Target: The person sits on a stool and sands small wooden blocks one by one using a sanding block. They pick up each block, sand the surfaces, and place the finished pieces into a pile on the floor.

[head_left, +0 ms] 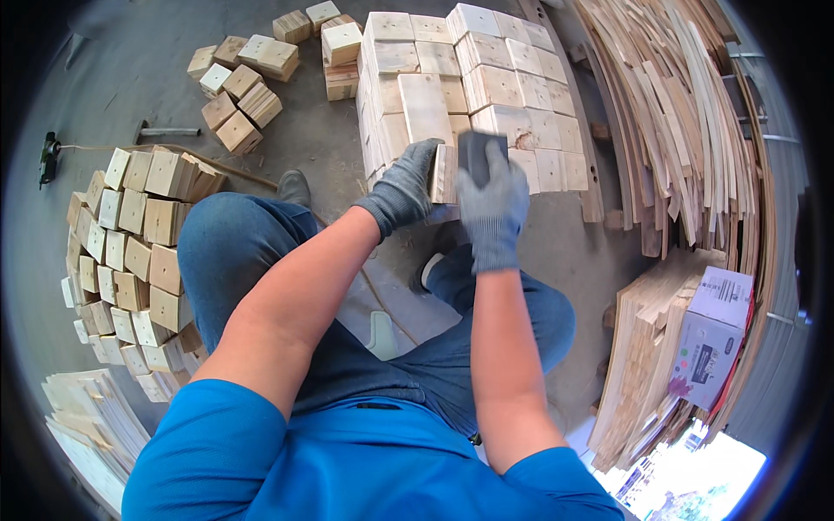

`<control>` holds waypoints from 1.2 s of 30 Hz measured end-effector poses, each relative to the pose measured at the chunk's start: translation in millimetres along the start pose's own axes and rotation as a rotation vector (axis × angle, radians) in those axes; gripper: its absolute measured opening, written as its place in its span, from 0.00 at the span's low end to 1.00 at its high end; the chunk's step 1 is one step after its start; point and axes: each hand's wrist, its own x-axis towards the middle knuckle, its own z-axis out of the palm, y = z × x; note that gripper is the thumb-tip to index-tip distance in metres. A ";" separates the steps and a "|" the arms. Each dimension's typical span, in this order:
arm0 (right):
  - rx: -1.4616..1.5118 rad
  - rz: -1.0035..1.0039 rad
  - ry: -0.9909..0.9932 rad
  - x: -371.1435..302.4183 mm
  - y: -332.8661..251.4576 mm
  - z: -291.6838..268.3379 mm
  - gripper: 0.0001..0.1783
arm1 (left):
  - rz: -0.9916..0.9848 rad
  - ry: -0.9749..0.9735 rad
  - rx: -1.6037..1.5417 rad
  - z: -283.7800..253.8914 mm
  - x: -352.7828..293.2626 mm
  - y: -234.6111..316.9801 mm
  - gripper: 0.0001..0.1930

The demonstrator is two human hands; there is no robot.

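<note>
My left hand (403,187), in a grey knit glove, is closed around a wooden block (444,174) held upright before the stack. Gloved the same way, my right hand (494,201) grips a dark grey rectangular block (474,149), perhaps a sanding block; its kind does not show clearly. The dark block is just right of the wooden one, and I cannot tell whether they touch. Right behind both hands rises a neat stack of pale wooden blocks (497,85). One longer wooden piece (423,106) lies against it.
At left stands a large pile of wooden blocks (132,213), with loose blocks (241,82) beyond it. Long wooden strips (647,113) fill the right side. Nearby, a cardboard box (711,334) sits by stacked boards (647,347). A black tool (49,161) with a cord lies far left.
</note>
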 end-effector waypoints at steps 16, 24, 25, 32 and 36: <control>-0.027 -0.026 0.008 -82.8 -13.9 -7.4 0.44 | -0.018 -0.032 -0.038 -4.4 1.5 8.1 0.51; -0.051 0.054 -0.028 -27.7 -35.8 -5.9 0.40 | 0.008 -0.027 -0.011 -2.2 1.6 4.9 0.54; -0.055 0.055 -0.029 -8.5 -38.9 -2.1 0.40 | 0.017 -0.023 -0.024 -3.6 1.9 9.2 0.56; -0.126 0.106 -0.068 69.0 -35.8 10.3 0.40 | -0.041 -0.066 -0.116 -4.2 3.5 18.2 0.60; -0.049 0.085 -0.129 16.6 -34.9 -1.7 0.41 | -0.105 -0.052 -0.050 -8.9 2.3 17.3 0.57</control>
